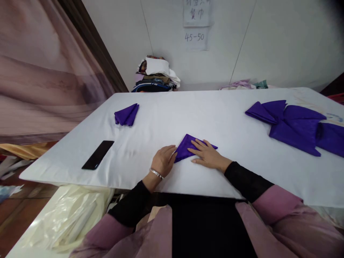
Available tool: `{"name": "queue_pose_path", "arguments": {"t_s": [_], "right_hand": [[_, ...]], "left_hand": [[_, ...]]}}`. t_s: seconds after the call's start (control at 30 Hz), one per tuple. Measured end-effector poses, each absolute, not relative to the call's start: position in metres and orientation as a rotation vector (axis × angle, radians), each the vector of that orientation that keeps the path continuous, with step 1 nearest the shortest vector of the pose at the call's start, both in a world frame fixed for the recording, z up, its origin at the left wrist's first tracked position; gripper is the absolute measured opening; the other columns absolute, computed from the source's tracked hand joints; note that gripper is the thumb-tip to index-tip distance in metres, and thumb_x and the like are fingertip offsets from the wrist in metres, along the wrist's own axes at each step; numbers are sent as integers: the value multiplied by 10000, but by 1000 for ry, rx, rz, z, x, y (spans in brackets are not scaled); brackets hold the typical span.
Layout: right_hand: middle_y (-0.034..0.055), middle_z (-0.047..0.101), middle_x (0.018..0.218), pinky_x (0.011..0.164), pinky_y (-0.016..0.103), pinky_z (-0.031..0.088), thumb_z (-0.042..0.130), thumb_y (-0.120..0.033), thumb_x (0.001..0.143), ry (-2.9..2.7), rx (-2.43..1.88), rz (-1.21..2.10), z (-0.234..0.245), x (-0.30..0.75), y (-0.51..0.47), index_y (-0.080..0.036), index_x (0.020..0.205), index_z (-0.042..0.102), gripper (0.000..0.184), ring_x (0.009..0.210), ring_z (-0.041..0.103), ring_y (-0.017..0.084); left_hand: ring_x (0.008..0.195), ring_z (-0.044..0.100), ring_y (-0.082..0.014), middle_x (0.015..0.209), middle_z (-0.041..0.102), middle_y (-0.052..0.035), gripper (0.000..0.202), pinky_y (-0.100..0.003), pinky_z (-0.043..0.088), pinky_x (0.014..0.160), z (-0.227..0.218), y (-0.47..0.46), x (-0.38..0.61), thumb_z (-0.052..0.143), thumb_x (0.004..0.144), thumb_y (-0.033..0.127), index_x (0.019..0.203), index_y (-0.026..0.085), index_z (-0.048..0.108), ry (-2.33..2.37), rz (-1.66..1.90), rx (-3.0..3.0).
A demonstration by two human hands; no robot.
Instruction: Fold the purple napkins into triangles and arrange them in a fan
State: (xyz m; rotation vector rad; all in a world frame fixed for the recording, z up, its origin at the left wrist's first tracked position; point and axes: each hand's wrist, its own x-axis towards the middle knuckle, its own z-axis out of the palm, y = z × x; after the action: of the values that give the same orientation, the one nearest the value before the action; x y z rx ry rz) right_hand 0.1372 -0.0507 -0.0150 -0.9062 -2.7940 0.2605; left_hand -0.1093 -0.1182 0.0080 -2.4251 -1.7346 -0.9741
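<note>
A purple cloth napkin [185,147], folded into a flat pointed shape, lies on the white-covered table in front of me. My right hand [205,153] rests flat over its right part with the fingers spread, hiding some of the cloth. At its left edge, my left hand [163,159] has its fingers bent and close together, gripping the border of the napkin. A silver bracelet [156,173] circles the left wrist. Farther back on the left sits another folded purple napkin [127,115], its folds fanned out.
Several loose purple napkins [295,125] overlap at the right of the table [204,111]. A black phone [98,154] lies at the left. Stacked clothes [156,75] stand behind the far edge, by the wall. Clear plastic sheeting [77,215] covers a lower surface at the near left.
</note>
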Motion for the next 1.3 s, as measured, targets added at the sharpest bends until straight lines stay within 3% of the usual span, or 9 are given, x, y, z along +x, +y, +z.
{"name": "queue_pose_path", "arguments": {"t_s": [0.13,0.33,0.5,0.6,0.83,1.03,1.17,1.3], "right_hand": [[109,270,1506,1100,538,181,367,-594,899,-2768,-901,254,-16,139,-51,-250,1422,352,626,1396,194,297],[116,240,1516,1109,525,176,341,-597,904,-2751,-921,277,-19,141,-49,-232,1433,325,643,1404,172,280],[121,213,1526,1107,539,176,330,-590,909,-2710,-953,275,-18,141,-49,-219,1439,309,647,1409,143,293],[112,211,1529,1099,562,182,346,-577,910,-2687,-963,260,-20,141,-49,-234,1440,304,632,1405,146,312],[128,245,1517,1094,553,190,300,-591,915,-2712,-1013,193,-20,139,-49,-225,1413,365,622,1397,179,312],[122,224,1525,1092,548,190,307,-582,918,-2751,-1022,195,-17,138,-50,-239,1425,347,613,1399,174,309],[107,224,1527,1092,554,177,348,-569,913,-2735,-1027,184,-19,138,-50,-251,1419,356,597,1401,168,301],[107,239,1522,1089,551,183,366,-509,922,-2734,-1031,196,-22,137,-49,-240,1422,350,568,1400,176,293]], "left_hand": [[967,624,-227,1064,674,-95,248,-395,516,844,5,-111,-95,519,861,289,1067,191,617,-1881,-933,-2402],[609,594,-144,691,651,13,236,-274,484,581,-4,-116,-103,532,812,348,955,211,661,-2492,-1123,-2242],[549,534,-115,605,580,42,232,-238,425,522,-9,-119,-100,547,780,360,911,206,661,-2674,-1489,-2128],[555,539,-113,619,586,43,218,-238,427,532,-11,-121,-96,546,785,342,922,211,653,-2682,-1473,-2158],[763,629,-198,767,669,-23,212,-319,496,673,-8,-128,-93,518,828,239,1000,210,638,-2407,-810,-2269],[1008,595,-229,1063,657,-94,256,-392,493,876,1,-116,-91,501,835,180,1071,180,600,-1915,-920,-2322],[1220,484,-232,1289,561,-115,324,-437,401,1020,13,-97,-68,476,885,285,1186,181,542,-1659,-955,-2488],[1385,245,-285,1473,351,-147,589,-499,239,1112,6,-80,-47,454,877,492,1347,139,406,-1711,-625,-2683]]}}
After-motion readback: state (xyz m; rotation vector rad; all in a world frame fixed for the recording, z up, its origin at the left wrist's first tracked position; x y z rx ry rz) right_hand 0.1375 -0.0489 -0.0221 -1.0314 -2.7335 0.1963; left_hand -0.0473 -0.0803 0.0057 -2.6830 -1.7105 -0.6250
